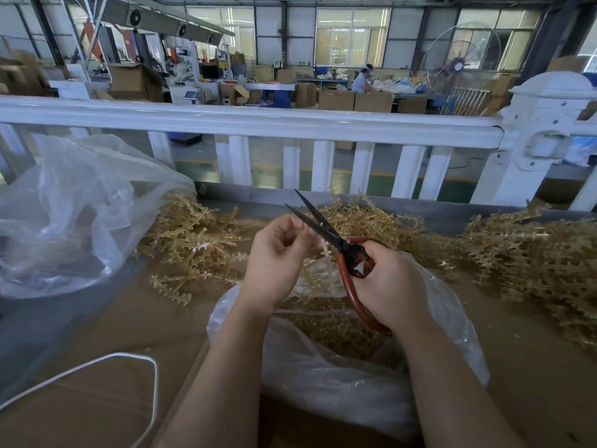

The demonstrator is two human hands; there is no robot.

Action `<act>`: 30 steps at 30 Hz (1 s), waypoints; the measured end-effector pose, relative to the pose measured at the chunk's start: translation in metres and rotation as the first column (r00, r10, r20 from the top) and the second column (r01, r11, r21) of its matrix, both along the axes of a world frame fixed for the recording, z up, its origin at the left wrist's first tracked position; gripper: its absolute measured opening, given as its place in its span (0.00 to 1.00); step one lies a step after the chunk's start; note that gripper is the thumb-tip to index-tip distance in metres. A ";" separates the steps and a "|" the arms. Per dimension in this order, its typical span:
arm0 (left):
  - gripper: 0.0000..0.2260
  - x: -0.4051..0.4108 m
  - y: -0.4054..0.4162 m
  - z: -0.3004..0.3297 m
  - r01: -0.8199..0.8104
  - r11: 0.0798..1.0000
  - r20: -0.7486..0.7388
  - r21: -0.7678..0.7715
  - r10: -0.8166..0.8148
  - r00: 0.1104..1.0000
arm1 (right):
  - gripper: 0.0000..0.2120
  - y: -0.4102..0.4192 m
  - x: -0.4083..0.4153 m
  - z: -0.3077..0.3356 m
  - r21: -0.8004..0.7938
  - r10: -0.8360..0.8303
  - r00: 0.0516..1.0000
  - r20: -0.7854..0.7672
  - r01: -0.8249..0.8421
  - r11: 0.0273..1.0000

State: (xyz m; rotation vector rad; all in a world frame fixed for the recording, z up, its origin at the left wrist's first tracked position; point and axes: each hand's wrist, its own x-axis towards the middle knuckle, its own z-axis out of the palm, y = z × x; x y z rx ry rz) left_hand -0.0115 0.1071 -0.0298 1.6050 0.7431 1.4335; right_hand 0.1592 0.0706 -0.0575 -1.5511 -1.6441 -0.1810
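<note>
The right hand (384, 282) curls round the red-handled black steel scissors (337, 237), whose blades are apart and point to 11 o'clock. The left hand (274, 257) pinches a thin pale plastic strip (324, 252) just under the blades. A clear plastic bag (323, 383) sits at 6 o'clock.

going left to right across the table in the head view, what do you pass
crumpled clear bag -> left heap of tan plastic sprigs -> left hand pinching a pale sprig -> scissors -> right hand gripping their red handles -> right heap of tan sprigs
</note>
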 end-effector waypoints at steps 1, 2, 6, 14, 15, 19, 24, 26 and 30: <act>0.06 0.000 0.000 0.000 0.003 1.000 0.002 -0.001 -0.003 1.000 | 0.16 0.000 0.000 0.000 -0.003 0.000 1.000 0.000 0.000 1.000; 0.06 0.000 0.000 0.000 0.007 1.000 0.006 -0.001 -0.007 1.000 | 0.17 0.001 0.000 0.000 -0.009 -0.001 1.000 -0.001 0.001 1.000; 0.06 0.000 0.000 0.000 0.019 1.000 0.041 -0.018 -0.019 0.999 | 0.19 0.002 0.001 -0.001 -0.020 -0.016 1.000 0.001 0.016 1.000; 0.04 -0.001 0.001 0.002 -0.033 0.993 0.088 -0.113 0.043 0.995 | 0.16 0.002 -0.001 0.003 -0.102 -0.008 0.994 -0.106 -0.003 0.995; 0.04 -0.002 0.002 0.001 -0.050 0.989 0.096 -0.137 0.063 0.993 | 0.13 0.002 0.000 0.004 -0.134 -0.003 0.986 -0.167 -0.020 0.991; 0.03 -0.004 0.004 0.000 -0.082 0.980 0.074 -0.180 0.097 0.993 | 0.07 0.005 0.002 0.008 -0.195 0.035 0.910 -0.413 -0.126 0.973; 0.03 0.001 0.003 0.000 -0.097 0.978 -0.004 -0.187 0.098 0.995 | 0.06 0.002 -0.004 0.015 -0.165 0.127 0.819 -0.560 -0.261 0.951; 0.03 0.004 0.002 0.000 -0.108 0.977 -0.035 -0.184 0.103 0.994 | 0.06 0.001 -0.007 0.016 -0.187 0.140 0.801 -0.582 -0.299 0.936; 0.02 0.011 0.000 0.002 -0.061 0.983 -0.050 -0.175 0.053 0.997 | 0.07 0.002 -0.009 0.018 -0.231 0.128 0.787 -0.603 -0.325 0.917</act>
